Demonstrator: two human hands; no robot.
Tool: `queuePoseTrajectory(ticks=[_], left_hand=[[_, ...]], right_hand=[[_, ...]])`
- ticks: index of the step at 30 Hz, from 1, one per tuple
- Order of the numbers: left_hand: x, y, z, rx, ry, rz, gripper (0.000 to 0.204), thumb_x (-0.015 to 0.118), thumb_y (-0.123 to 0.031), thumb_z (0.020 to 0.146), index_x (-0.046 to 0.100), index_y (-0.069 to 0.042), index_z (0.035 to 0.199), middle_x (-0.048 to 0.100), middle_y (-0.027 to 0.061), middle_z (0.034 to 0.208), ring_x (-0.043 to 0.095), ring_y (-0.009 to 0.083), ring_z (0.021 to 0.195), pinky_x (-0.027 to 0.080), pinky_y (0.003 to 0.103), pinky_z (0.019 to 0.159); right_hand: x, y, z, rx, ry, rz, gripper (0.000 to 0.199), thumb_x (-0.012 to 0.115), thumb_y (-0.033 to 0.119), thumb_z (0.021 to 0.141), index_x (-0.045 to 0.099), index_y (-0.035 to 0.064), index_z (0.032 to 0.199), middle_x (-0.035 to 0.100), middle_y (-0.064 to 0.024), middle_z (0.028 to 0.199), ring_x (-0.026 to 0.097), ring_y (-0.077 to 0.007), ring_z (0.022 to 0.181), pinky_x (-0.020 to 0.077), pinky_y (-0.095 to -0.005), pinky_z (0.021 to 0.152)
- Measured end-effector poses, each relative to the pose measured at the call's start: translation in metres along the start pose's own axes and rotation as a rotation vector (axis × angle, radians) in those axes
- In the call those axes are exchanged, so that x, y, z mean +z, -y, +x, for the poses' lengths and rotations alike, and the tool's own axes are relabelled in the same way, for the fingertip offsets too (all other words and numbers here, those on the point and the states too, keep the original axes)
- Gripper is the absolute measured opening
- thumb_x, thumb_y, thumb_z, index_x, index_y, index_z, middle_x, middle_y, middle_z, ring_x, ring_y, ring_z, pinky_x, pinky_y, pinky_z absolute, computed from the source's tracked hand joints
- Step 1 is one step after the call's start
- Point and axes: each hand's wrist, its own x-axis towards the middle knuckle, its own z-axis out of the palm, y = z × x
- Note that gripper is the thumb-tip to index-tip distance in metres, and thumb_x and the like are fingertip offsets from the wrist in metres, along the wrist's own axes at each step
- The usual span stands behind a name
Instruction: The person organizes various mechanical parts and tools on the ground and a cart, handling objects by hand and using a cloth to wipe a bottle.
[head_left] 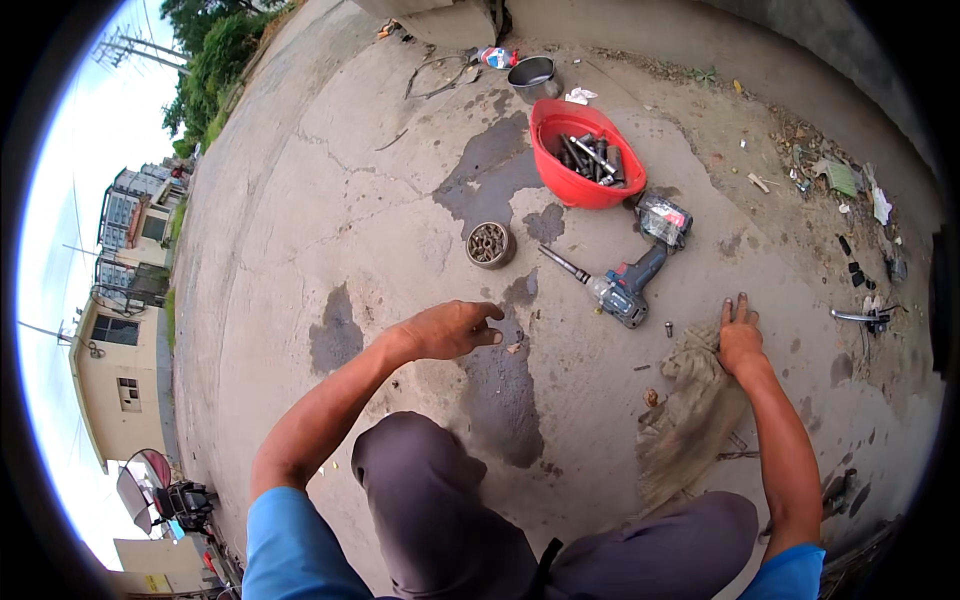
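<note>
While the person squats on stained concrete, the left hand (452, 329) hovers above the ground with fingers curled loosely, holding nothing visible. The right hand (739, 338) presses flat, fingers together, on a dirty cloth sack (690, 415). A cordless impact wrench (628, 283) lies between them, near a red helmet (585, 155) full of sockets.

Rough stained concrete (330, 200), glossy red plastic helmet (585, 150), seemingly coarse cloth sack (690, 420).
</note>
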Motion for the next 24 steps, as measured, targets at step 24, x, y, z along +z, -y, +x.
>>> queuePoseTrajectory(ticks=[24], left_hand=[[-0.216,0.343,0.198,-0.181,-0.638,-0.022,0.037,0.054,-0.020,0.092,0.059,0.000,0.123,0.066,0.0237,0.106,0.063,0.0394,0.101,0.050,0.044,0.088]], right_hand=[[-0.023,0.027,0.001,0.085,0.178,-0.035,0.091,0.070,0.014,0.077,0.020,-0.0108,0.148,0.006,-0.0354,0.155,0.033,-0.0533,0.135,0.0436,-0.0456,0.104]])
